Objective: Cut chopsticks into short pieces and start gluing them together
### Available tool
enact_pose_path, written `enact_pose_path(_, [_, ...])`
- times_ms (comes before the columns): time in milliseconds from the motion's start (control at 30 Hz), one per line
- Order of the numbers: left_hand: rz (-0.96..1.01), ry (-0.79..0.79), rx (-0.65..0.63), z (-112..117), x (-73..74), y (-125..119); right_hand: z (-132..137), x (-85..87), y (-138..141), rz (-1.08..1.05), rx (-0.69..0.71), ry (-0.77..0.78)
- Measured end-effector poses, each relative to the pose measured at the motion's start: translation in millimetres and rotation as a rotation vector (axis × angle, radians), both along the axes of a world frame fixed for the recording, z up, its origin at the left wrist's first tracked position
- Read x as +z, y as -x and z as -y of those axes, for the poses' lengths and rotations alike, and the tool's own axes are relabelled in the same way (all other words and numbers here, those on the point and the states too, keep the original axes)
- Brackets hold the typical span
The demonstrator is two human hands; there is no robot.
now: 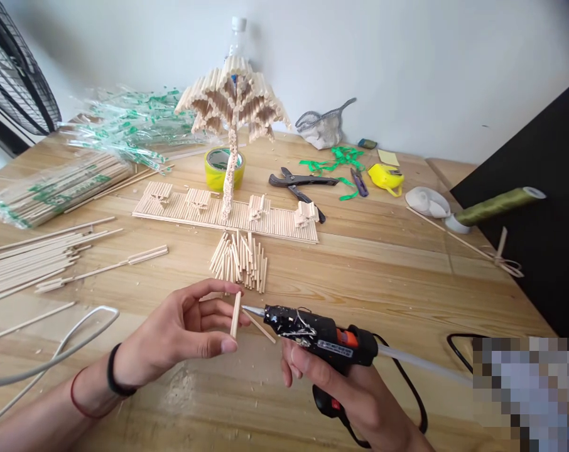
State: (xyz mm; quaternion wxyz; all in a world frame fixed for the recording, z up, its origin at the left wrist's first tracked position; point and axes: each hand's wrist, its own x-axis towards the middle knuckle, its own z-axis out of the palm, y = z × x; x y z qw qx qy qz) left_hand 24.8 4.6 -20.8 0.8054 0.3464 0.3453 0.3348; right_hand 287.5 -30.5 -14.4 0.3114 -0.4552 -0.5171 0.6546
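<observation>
Between thumb and fingertip, my left hand (185, 326) holds a short wooden stick (236, 316) roughly upright. My right hand (345, 389) is wrapped round the grip of a black hot glue gun (308, 329), whose metal nozzle points left, close to the held stick. A clear glue stick (421, 363) juts from the gun's back. Just past my left fingers lies another thin stick (260, 326) on the table. Behind it is a pile of short cut sticks (240, 260). Farther back, a tree-shaped stick model (232, 113) rises above a slatted stick base (275, 226) bearing several small stick pieces.
Long sticks (25, 260) and a bagged stick bundle (63, 188) lie left, near crumpled plastic wrappers (124, 122). Yellow tape (213, 171), black-handled cutters (303, 182), green ribbon (334, 160) and a yellow tape measure (385, 179) are behind. A white cable (58, 351) loops at left.
</observation>
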Motion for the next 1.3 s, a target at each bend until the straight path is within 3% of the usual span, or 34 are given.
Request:
enact_pose_path(333, [0.001, -0.077, -0.031, 0.3, -1.3, 0.7, -0.3, 2.4, 1.0, -0.004, -0.009, 0.005])
enact_pose_path(667, [-0.143, -0.371, 0.127, 0.3, 5.5, -1.2, 4.7, -0.3, 0.3, -0.032, -0.045, 0.04])
enact_pose_path(900, [-0.227, -0.493, 0.16, -0.2, 5.8, -1.0, 1.4, 6.6, -1.6, -0.019, -0.012, -0.012])
enact_pose_path(1033, [-0.256, -0.529, 0.16, -0.6, 6.5, -1.5, 0.0, 3.9, -4.9, -0.028, 0.056, -0.077])
enact_pose_path(1300, [-0.276, -0.53, 0.164, -0.7, 8.2, -1.4, 3.6, -0.6, -6.2, 0.039, 0.01, -0.065])
